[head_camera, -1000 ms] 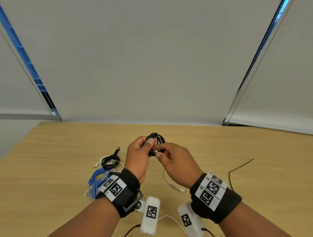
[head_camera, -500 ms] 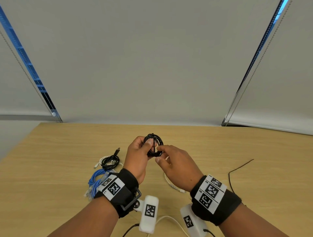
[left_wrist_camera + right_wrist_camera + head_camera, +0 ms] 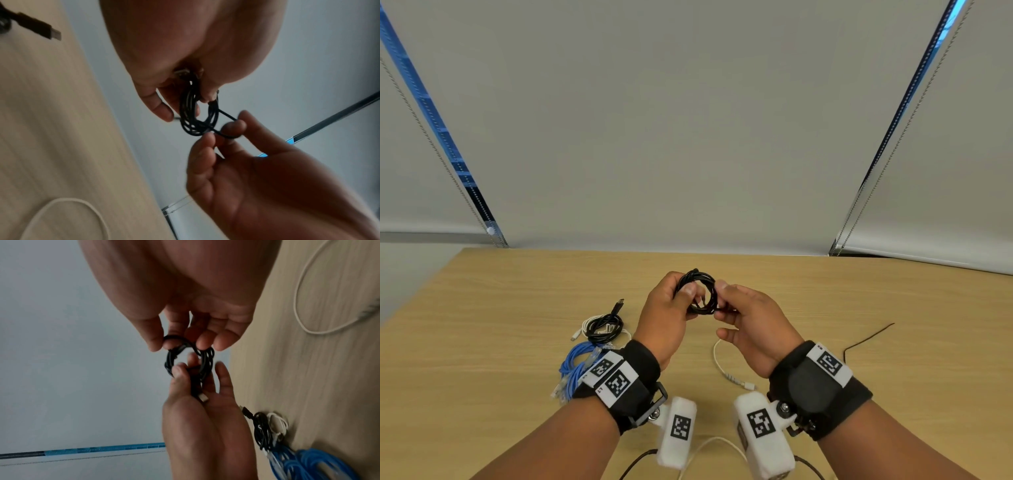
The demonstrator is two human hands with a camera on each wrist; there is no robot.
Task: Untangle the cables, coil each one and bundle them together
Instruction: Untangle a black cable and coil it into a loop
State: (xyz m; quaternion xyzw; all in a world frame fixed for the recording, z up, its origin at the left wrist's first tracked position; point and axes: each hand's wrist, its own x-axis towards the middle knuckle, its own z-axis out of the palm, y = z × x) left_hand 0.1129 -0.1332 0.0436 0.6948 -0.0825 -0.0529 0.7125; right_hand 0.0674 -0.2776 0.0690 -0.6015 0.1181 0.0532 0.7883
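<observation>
Above the middle of the worktop (image 3: pixel 825 308), the left hand (image 3: pixel 664 315) pinched a black coil (image 3: pixel 700 291) while the right hand (image 3: pixel 750 325) pinched its loose end, apparently tucking it around the loops. To the left lay a black-and-white coil (image 3: pixel 601 327) and a blue coil (image 3: pixel 575 368), seemingly done; a white cable (image 3: pixel 722 366) remained loose, and bundling was still ahead. Only the right wrist view showed a plug (image 3: pixel 203 397) lying in the left palm.
</observation>
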